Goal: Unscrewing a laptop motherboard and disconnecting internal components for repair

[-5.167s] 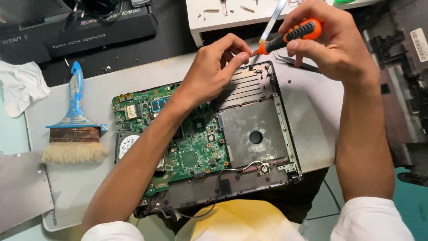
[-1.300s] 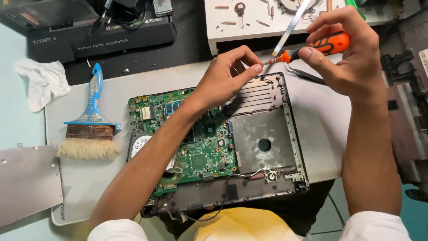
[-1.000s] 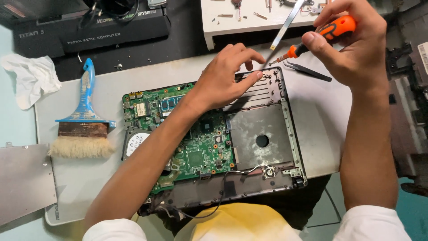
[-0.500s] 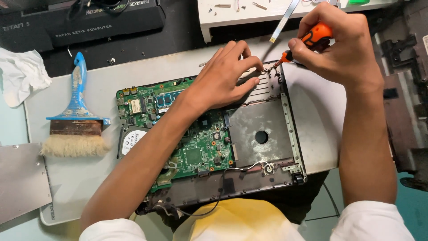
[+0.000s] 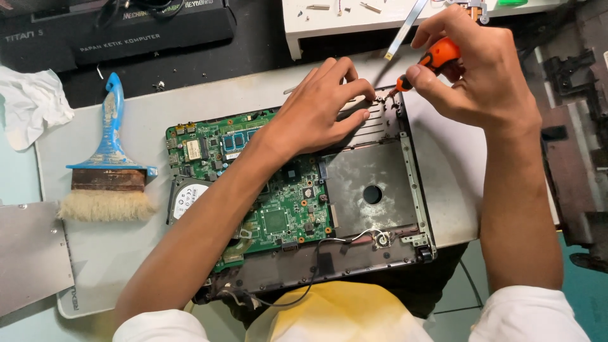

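An opened laptop base (image 5: 373, 190) lies on a grey mat, its green motherboard (image 5: 272, 209) exposed on the left and a grey metal bay with a round hole on the right. My left hand (image 5: 323, 114) rests flat on the base's far edge, fingertips pinched at the vent grille near the top right corner. My right hand (image 5: 475, 69) grips an orange-handled screwdriver (image 5: 437, 57) whose tip points down at that same corner, right beside my left fingertips.
A blue-handled paintbrush (image 5: 111, 171) lies on the mat at left, beside a grey metal plate (image 5: 28, 253) and a crumpled white cloth (image 5: 31, 104). A black keyboard box (image 5: 126, 31) and a white tray (image 5: 354, 19) with screws sit at the back. Dark plastic parts (image 5: 579, 164) lie at right.
My right hand has brought the screwdriver down from above the tray to the laptop's far right corner. My left hand has stayed at the vent grille.
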